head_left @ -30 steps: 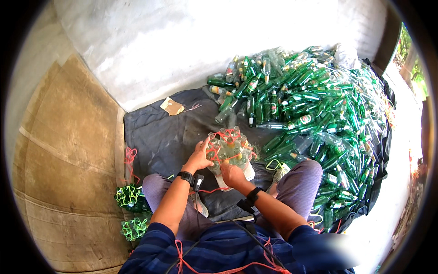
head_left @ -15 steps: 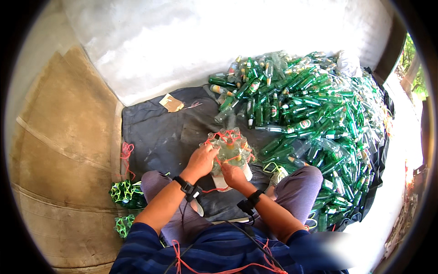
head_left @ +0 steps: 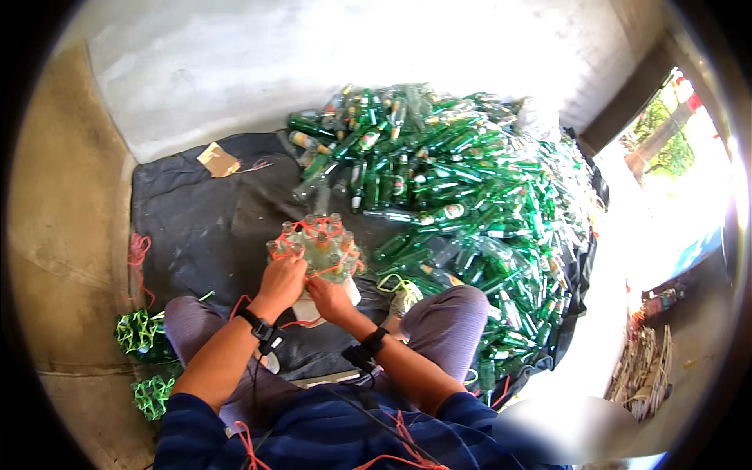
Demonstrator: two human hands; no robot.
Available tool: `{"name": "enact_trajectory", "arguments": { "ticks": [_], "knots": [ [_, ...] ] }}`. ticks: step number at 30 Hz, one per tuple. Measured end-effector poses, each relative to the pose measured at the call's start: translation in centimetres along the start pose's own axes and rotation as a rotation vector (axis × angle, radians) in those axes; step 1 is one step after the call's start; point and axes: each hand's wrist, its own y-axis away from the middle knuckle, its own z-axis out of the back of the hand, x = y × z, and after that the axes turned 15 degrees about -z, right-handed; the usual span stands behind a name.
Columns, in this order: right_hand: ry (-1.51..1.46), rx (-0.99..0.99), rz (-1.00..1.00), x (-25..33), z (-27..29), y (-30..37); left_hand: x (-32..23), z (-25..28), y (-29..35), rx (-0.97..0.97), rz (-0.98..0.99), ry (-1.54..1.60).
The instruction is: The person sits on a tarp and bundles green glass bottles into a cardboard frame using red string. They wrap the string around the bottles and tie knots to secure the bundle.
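Between my knees, a cluster of clear glass bottles (head_left: 332, 249) stands upright. Red plastic string (head_left: 312, 228) winds around their necks. My left hand (head_left: 283, 282) is closed at the cluster's near left side, its fingertips pinching the red string by a bottle neck. Just right of it and slightly lower, my right hand (head_left: 330, 301) is closed on the string at the near edge. The fingers partly hide the string there. A pale block (head_left: 304, 311) shows beneath the near side of the bottles.
A large heap of mostly green bottles (head_left: 462, 188) fills the right side of the dark sheet (head_left: 204, 211). Green bottle bundles (head_left: 141, 333) tied with yellow-green string stand at left. Cardboard (head_left: 218, 160) lies near the back wall; loose red string (head_left: 139, 249) hangs by the left wall.
The whole view has swung right, so the scene sits farther left and more of the doorway shows. Both hands stay at the near side of the bottle cluster, close together.
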Motion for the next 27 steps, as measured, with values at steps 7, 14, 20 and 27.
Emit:
{"name": "enact_trajectory", "arguments": {
  "ticks": [7, 14, 20, 27],
  "knots": [
    [-0.066, 0.031, 0.009, -0.2, 0.1, 0.0, -0.4, 0.2, -0.5, 0.029, 0.010, -0.024],
    [-0.081, 0.030, 0.012, 0.0, -0.2, -0.1, -0.6, 0.3, -0.8, 0.028, 0.063, 0.046],
    [-0.124, 0.045, -0.039, 0.6, 1.0, 0.3, 0.1, -0.6, -0.9, 0.000, 0.110, 0.116],
    [-0.287, -0.196, 0.055, 1.6, 0.7, 0.5, 0.0, -0.5, -1.4, 0.031, 0.170, 0.102]
  ]
}}
